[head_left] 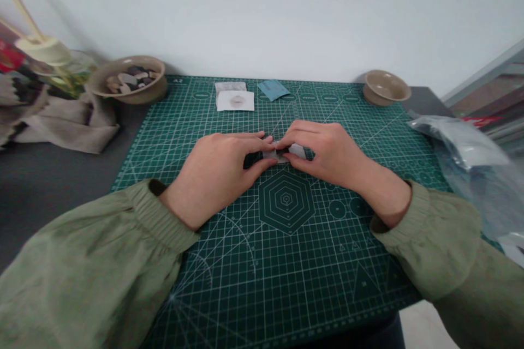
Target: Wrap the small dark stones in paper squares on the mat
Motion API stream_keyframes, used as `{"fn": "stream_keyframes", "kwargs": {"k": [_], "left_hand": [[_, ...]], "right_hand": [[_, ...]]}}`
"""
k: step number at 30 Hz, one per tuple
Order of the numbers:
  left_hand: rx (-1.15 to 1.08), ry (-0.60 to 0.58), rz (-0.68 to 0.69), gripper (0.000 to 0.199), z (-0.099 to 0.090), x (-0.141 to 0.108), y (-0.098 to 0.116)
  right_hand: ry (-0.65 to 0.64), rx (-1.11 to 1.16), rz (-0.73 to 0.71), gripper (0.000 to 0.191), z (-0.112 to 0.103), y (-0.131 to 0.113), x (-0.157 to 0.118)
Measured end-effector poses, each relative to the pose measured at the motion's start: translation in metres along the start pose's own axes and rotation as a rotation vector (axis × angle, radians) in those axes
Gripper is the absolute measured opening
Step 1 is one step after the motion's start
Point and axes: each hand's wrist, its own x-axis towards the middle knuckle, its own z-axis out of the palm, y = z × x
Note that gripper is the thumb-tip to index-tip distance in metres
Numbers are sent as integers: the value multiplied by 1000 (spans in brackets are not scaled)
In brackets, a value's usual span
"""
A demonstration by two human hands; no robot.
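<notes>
Near the middle of the cutting mat, a small pale piece, like folded paper or a packet (pixel 295 149), lies between my two hands. My right hand (pixel 323 148) has its thumb and fingers closed on it, around a dark spot whose nature I cannot make out. From the other side, my left hand (pixel 225 166) pinches the left end, its thumb and fingertips almost meeting those of the right. Fingers cover much of the piece. Both wrists rest low over the green cutting mat (pixel 229 294).
Behind the hands lie a white card with a greyish oval (pixel 236 101) and a blue packet (pixel 273 89). A bowl of stones (pixel 135 95) stands at left by a beige cloth (pixel 73 125). At right are another brown bowl (pixel 385 99) and a clear plastic bag (pixel 470 163).
</notes>
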Motion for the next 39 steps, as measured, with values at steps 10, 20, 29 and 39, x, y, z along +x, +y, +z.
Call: {"fn": "stream_keyframes", "kwargs": {"k": [10,20,29,39], "left_hand": [[-2,-22,-9,28,-2,0,1],[-12,-31,0,29,-2,0,1],[-29,13,23,26,1,-1,-2],[-157,70,53,38,-4,1,0]], "right_hand": [[-9,12,19,14,-1,0,-1],[-12,9,42,13,0,-1,-1],[-26,17,74,15,-3,1,-2],[254,146,150,16,-9,-10,-4]]}}
